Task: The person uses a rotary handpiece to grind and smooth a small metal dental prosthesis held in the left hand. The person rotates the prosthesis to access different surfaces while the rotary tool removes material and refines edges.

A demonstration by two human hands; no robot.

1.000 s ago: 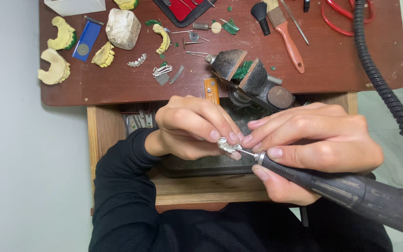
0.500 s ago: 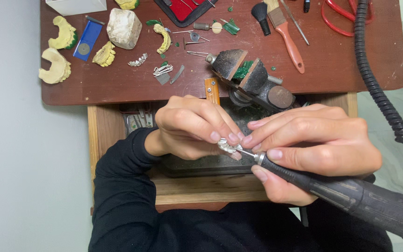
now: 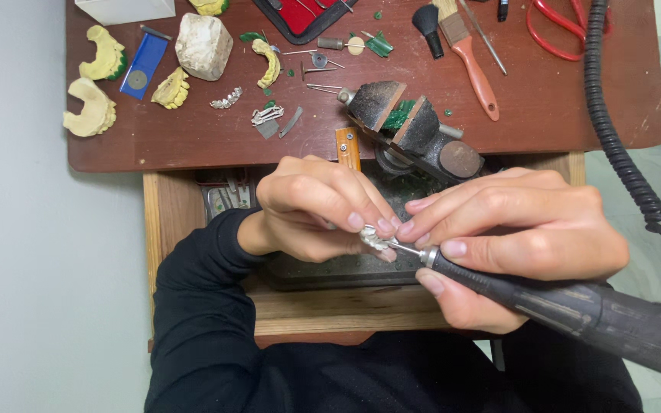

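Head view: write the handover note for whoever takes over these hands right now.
Left hand: fingertips pinch a small silver metal piece above the open wooden drawer.
Right hand: grips a dark grey rotary handpiece like a pen, its thin bur on the metal piece.
On the brown bench top: small dark vise, yellow plaster dental casts, more small silver metal pieces, orange-handled brush, red-handled scissors.
Done: piece held, tool applied.
Left: how far the grinding has got cannot be judged from here.
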